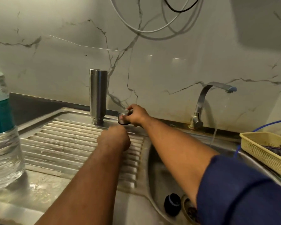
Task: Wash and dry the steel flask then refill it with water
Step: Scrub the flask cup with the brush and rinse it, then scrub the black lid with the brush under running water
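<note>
A dark blue sleeve [243, 189] fills the lower right. Its right hand [135, 116], at frame centre, pinches a small round steel cap [124, 119]. Just left of it, the cylindrical steel flask [98, 93] stands upside down on the ribbed steel drainboard [63, 143]. The left hand [114, 138] hovers just below, its fingers hidden, so I cannot tell its grip. At right, a chrome tap [214, 90] runs.

head cam: worn on the head, up over the front rim of the sink [55, 181], looking in at the steel flask [98, 95]
facing: forward and down, marble wall [55, 62] right behind the flask
closeness: pretty near, forearms [88, 184] enter at the bottom edge, pointing toward the flask
spread: wide-angle, plastic bottle [2, 127] far left of the flask, tap [199, 103] and basket [266, 151] off to its right
</note>
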The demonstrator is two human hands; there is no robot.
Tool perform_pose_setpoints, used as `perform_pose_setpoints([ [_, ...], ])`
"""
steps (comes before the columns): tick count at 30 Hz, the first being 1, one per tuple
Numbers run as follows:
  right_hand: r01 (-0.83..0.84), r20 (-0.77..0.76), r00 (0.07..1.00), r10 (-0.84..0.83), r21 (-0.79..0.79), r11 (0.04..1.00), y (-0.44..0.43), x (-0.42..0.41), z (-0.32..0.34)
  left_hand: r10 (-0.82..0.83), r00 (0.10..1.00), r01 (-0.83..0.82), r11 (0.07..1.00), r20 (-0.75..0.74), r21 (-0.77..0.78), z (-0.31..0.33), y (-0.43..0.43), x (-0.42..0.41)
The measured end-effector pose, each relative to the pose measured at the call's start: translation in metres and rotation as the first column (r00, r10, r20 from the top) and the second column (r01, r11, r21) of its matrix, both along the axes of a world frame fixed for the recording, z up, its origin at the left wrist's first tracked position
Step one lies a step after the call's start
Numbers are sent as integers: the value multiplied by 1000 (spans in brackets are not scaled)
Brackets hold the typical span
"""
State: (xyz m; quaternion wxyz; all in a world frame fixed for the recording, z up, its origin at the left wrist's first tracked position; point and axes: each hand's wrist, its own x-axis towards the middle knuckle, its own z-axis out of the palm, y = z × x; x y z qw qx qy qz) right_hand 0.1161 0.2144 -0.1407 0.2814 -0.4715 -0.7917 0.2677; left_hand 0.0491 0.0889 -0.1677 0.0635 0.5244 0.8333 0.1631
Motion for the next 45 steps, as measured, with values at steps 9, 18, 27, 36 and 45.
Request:
perform_pose_setpoints([
  [9,-34,65,997,34,-7,999,13,-31,-20,21,999,-29,983,-44,-184,3,3,17],
  [18,-92,70,994,83,135,987,-64,56,35,-184,980,191,977,-83,96,0,-10,25],
  [27,-52,117,993,14,334,941,-171,234,50,-429,899,432,842,-83,325,34,-54,108],
  [36,136,-6,990,-140,273,952,-171,330,47,-575,817,570,797,-39,199,46,-45,201],
  [45,111,378,918,-119,44,993,-116,350,-38,-701,712,498,460,44,-735,-44,8,199],
])
